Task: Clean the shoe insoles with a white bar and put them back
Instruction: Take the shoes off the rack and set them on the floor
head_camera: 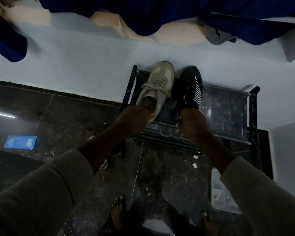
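Your left hand [131,120] grips the heel of the beige shoe [157,86], with the fingers curled over the collar and into the opening. Your right hand [192,123] is curled round the heel of the black shoe [189,87]. Both shoes point away from you, side by side and touching along their inner edges, over the top shelf of the black rack [228,106], which stands against the pale wall.

Count:
- shoes in hand: two, one beige laced and one black with white stripes
- small white pieces [194,165] on the dark floor just before the rack: two
- blue flat packet [21,142] on the floor, well to your left: one
- clear plastic container [223,195] on the floor, under your right forearm: one
- bare feet [118,206]: two, at the bottom edge

Hard to read: the insoles cannot be made out, since the beige shoe's opening is dark and your right hand covers the black shoe's opening. Your fingertips are hidden on both hands. The frame is dim. The lower shelves of the rack are mostly covered by your arms.
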`<state>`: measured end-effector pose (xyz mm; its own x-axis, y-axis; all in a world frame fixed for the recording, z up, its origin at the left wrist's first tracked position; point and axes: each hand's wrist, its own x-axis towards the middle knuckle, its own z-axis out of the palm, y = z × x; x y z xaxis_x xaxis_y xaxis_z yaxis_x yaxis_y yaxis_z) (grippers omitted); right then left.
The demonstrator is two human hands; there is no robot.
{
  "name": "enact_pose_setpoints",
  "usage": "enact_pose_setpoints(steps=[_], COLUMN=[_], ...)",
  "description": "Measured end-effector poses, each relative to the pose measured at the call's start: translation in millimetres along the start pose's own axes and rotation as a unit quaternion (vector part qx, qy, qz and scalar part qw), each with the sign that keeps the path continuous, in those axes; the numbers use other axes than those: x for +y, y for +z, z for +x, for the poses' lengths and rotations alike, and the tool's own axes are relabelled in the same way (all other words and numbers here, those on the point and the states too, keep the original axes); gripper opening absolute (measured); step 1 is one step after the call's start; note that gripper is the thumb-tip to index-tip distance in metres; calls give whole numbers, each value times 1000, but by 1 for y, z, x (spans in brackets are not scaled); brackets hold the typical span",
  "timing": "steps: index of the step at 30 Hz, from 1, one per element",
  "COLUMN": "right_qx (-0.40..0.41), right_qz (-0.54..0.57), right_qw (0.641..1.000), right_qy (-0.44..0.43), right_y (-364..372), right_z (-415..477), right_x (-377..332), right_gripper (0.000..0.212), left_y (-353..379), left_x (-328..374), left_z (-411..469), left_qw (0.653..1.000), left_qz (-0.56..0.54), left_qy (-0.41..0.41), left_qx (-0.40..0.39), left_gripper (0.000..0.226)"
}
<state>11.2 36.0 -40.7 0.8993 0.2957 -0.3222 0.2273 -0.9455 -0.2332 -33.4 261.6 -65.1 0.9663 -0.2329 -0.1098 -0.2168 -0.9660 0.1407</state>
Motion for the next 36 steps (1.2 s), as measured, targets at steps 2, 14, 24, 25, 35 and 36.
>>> enact_pose_setpoints(steps=[2, 14, 24, 25, 35, 36], right_qx=[17, 17, -10, -10, -58, -55], right_qz=[0, -16, -17, -19, -58, -64], right_qw=[1000, 997, 989, 988, 962, 959], right_qy=[-7, -68, -149, -151, -260, -272], right_y=[3, 0, 1, 5, 83, 95], right_z=[-6, -64, -78, -78, -66, -63], right_x=[-1, -43, -134, -147, -267, -274], right_gripper=[22, 23, 14, 14, 24, 23], left_y=[3, 5, -8, -6, 55, 56], left_x=[4, 8, -39, -46, -116, -120], left_z=[-9, -116, -216, -225, -327, -334], left_qw=[1000, 990, 970, 969, 938, 936], left_qz=[0, -27, -48, -58, -81, -81], left_qy=[4, -40, -114, -135, -322, -332], left_qx=[30, 132, 210, 199, 101, 89], left_gripper=[28, 40, 23, 20, 13, 9])
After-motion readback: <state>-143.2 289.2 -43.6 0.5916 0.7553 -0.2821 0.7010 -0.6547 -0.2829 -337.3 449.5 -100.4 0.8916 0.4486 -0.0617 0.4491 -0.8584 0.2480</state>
